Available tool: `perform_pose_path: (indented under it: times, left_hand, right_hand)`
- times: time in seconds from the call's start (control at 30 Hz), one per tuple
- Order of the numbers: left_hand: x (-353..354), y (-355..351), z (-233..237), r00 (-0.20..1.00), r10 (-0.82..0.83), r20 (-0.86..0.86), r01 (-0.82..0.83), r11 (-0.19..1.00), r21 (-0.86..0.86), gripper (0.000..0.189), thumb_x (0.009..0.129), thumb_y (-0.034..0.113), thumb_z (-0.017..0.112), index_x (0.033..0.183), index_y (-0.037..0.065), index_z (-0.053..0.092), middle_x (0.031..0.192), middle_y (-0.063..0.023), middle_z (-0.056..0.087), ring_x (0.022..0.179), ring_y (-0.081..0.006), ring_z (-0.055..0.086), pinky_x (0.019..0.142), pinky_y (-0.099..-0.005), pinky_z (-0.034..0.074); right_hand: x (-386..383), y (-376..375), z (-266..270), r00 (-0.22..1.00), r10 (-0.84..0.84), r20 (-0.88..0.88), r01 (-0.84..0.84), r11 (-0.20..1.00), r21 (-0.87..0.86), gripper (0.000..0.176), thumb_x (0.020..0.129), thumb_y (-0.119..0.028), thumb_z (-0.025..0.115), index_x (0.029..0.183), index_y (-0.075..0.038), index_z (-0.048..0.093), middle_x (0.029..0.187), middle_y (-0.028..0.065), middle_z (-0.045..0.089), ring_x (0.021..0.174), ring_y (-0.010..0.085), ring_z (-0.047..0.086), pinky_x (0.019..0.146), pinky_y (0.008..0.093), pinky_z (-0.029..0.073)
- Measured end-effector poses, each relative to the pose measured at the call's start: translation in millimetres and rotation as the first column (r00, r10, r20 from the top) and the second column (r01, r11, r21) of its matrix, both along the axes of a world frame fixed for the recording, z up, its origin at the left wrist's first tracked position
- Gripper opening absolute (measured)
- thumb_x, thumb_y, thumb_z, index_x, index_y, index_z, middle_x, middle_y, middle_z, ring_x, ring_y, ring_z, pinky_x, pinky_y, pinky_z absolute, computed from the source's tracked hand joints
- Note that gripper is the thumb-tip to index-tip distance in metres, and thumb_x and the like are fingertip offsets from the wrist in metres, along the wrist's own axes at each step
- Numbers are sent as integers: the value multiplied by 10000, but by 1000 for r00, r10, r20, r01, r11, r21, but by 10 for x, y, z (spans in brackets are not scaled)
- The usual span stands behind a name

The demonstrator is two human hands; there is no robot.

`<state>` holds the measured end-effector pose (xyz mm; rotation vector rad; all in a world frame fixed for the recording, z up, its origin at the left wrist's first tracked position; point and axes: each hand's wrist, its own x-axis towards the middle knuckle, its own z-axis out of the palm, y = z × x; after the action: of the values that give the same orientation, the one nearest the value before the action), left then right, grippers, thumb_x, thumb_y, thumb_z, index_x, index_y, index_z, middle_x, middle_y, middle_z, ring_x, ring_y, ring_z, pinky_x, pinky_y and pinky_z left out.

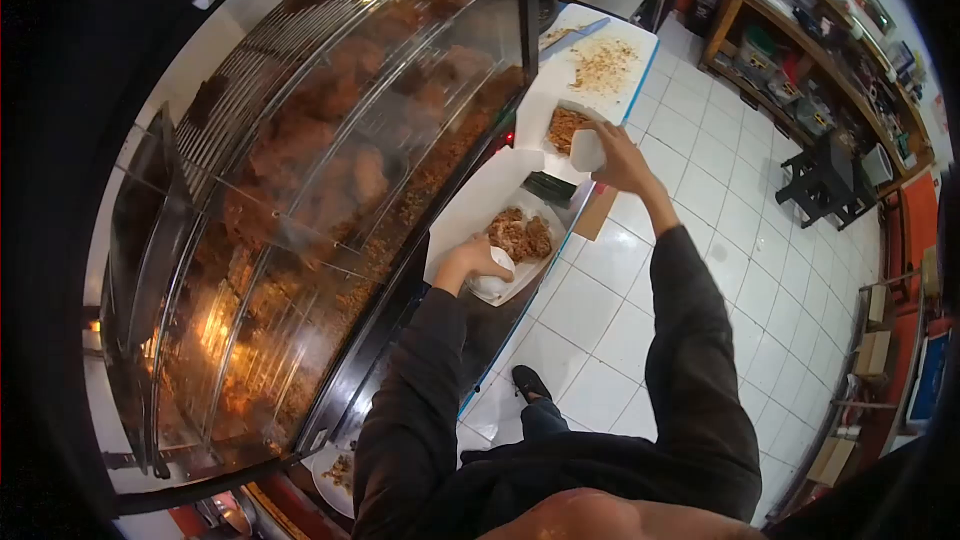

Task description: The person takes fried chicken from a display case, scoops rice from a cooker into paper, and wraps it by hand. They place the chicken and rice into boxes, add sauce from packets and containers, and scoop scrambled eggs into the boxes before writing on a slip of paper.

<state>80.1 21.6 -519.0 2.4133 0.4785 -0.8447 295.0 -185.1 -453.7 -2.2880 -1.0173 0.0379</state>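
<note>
My left hand point(468, 262) is closed over a rounded white bundle point(490, 282), which sits at the near end of an open white cardboard food box point(458, 210). Pieces of fried chicken point(520, 236) lie beside it in the same box. Farther off, my right hand point(622, 160) grips a squarish white bundle point(587, 151) at the edge of a second open box point(536, 118). Fried chicken point(566, 128) shows in that box too, partly covered by the bundle. What the bundles contain is hidden.
A glass display case point(330, 140) with fried chicken on wire racks stands close on the left. Beyond the boxes, a knife point(578, 37) lies on a crumb-covered white board point(640, 48). A black stool point(835, 175) and wooden shelves point(755, 0) stand across the tiled floor point(600, 280).
</note>
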Motion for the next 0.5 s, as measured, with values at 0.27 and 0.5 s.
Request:
perform_pose_path:
  times: [0.27, 0.5]
  left_hand:
    - [-311, -183, 55, 960, 66, 272, -97, 990, 100, 931, 532, 386, 799, 1201, -94, 364, 1165, -264, 469, 1067, -358, 499, 904, -397, 425]
    - [-1619, -911, 509, 651, 190, 735, -225, 973, -51, 606, 777, 254, 647, 1259, 19, 365, 1197, -180, 464, 1117, -351, 445, 997, -454, 317]
  right_hand:
    - [-174, 290, -259, 891, 168, 422, -138, 985, -102, 723, 640, 47, 603, 1300, -168, 402, 1343, 147, 360, 1243, 353, 325, 1027, 455, 269]
    - [-2071, -51, -277, 994, 91, -60, -51, 874, 483, 113, 771, 65, 547, 868, 12, 528, 871, 133, 557, 830, 262, 541, 765, 308, 420]
